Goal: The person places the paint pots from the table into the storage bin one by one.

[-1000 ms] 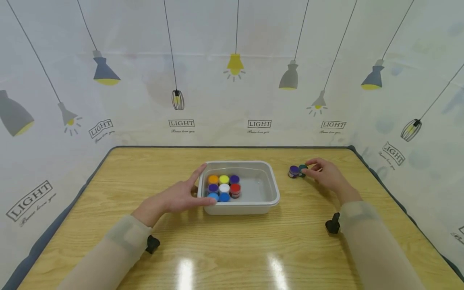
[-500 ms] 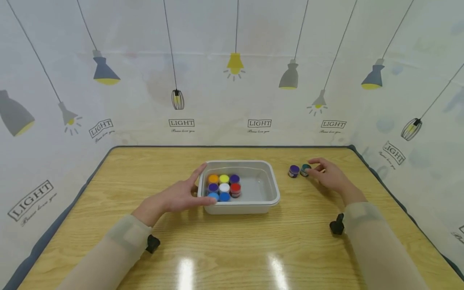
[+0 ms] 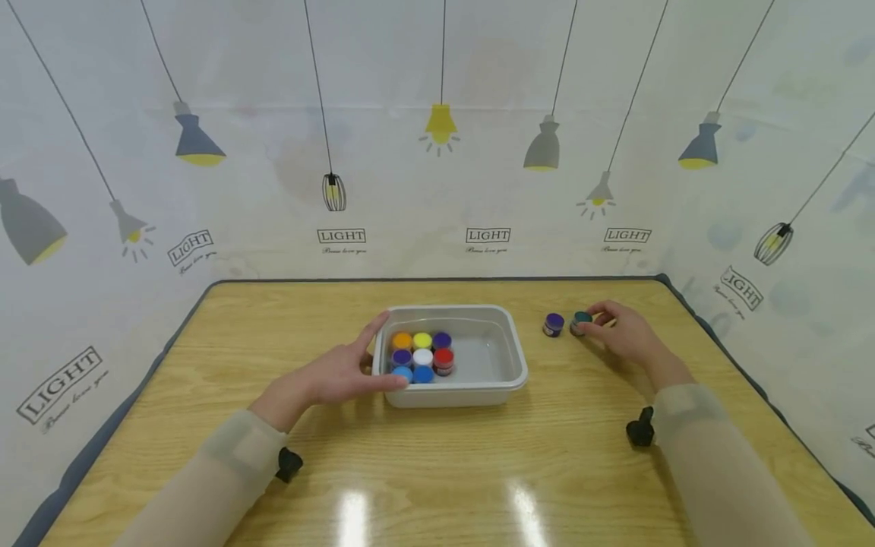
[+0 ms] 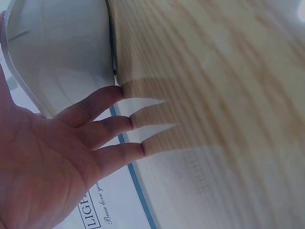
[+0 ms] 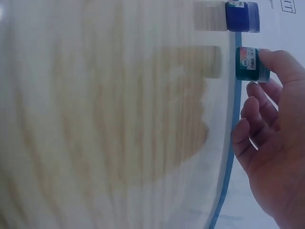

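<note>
My left hand [image 3: 339, 372] spans the left end of a white plastic box [image 3: 478, 384], thumb along its front rim and index finger at the back left corner. In the left wrist view its other fingers [image 4: 102, 125] are spread, tips at the wooden table beside the box wall. Several small paint jars with coloured lids, such as a red jar [image 3: 443, 360] and a yellow jar [image 3: 422, 339], stand upright in the box's left half. My right hand [image 3: 625, 331] pinches a green paint jar [image 5: 247, 64] at its lid, upright at table level. A purple paint jar [image 3: 554, 325] stands to its left, apart from it.
The wooden table [image 3: 451, 463] has a dark blue edge strip at the back and sides. A white curtain [image 3: 410, 175] printed with lamps stands close behind and on both sides. The right part of the box shows bare floor.
My right hand has moved slightly right with the green paint jar, and a gap has opened between it and the purple one. My left hand and the box have stayed in place.
</note>
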### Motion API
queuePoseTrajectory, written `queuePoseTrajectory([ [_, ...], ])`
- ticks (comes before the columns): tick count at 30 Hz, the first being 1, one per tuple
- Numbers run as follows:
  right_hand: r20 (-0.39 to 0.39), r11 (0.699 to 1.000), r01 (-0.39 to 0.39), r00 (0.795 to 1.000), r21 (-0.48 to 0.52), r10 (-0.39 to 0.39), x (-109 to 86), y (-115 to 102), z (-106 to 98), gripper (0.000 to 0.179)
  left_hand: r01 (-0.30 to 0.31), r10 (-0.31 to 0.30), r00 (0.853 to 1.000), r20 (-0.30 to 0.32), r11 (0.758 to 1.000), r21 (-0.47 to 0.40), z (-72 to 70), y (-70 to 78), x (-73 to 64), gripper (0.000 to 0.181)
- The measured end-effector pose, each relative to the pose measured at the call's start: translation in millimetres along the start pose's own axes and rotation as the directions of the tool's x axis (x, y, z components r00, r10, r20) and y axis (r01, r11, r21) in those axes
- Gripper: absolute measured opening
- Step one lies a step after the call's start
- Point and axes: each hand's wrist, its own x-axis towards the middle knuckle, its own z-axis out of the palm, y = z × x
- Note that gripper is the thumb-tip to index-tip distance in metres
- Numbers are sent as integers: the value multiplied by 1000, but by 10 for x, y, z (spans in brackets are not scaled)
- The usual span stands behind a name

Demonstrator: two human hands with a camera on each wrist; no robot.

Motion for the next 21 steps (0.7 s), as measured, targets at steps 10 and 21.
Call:
queuePoseTrajectory([
  [10,-38,993,118,992,21,-117,-259,-268,-164,53,-9,10,1000,-14,999,33,-5,7,15,125],
  [21,-38,956,288,958,52,-286,-428,-820,-122,35,-3,3,1000,-14,1000,18,21,-8,-2,123],
])
